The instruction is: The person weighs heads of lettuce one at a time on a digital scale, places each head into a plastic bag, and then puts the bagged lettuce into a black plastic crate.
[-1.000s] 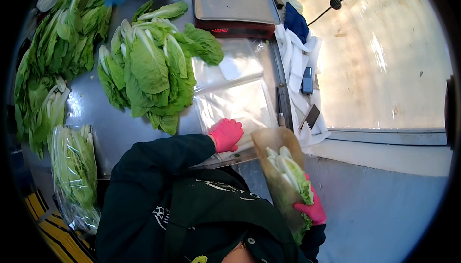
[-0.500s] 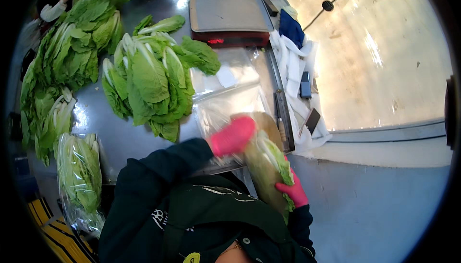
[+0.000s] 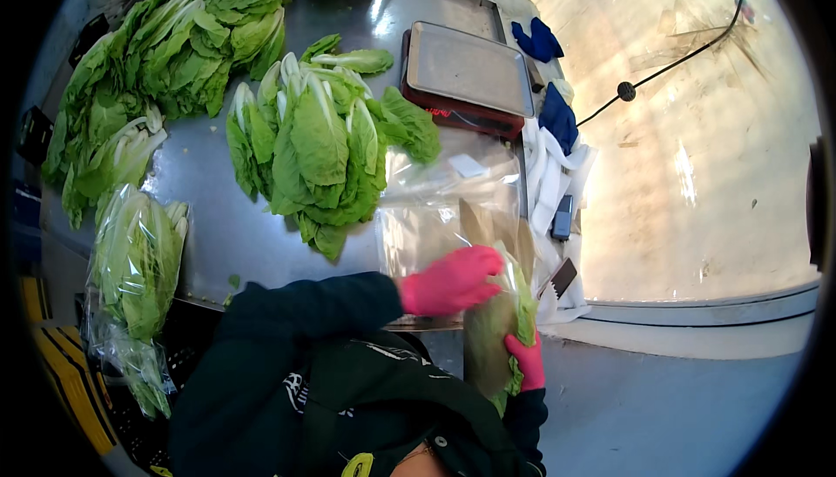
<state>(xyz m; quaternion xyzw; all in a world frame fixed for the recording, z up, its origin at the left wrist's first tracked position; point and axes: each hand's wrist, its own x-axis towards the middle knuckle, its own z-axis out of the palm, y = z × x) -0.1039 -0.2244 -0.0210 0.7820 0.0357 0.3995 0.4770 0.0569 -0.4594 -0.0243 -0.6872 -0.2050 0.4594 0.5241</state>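
My right hand point(image 3: 527, 362), in a pink glove, grips a bundle of long green lettuce point(image 3: 524, 307) from its right side. A brownish curved sheet point(image 3: 489, 346) wraps the bundle's left side, its upper end pointing toward the table; its material is unclear. My left hand point(image 3: 448, 283), also pink-gloved, reaches across to the bundle's upper part. Its fingers are stretched out and slightly apart against the sheet and leaves. Clear plastic bags point(image 3: 418, 229) lie flat on the metal table point(image 3: 218, 250) just beyond my left hand.
A lettuce pile point(image 3: 318, 142) lies mid-table, with a larger heap point(image 3: 183, 50) at far left. Bagged lettuce point(image 3: 135, 268) is at the near left. A scale point(image 3: 470, 67) stands at back right. White cloth point(image 3: 544, 172), a phone-like device point(image 3: 562, 217) and blue gloves point(image 3: 557, 117) line the right edge.
My left hand has shifted slightly right and down onto the bundle, its fingers now extended. My right hand still grips the lettuce. The view has turned, so the table appears shifted.
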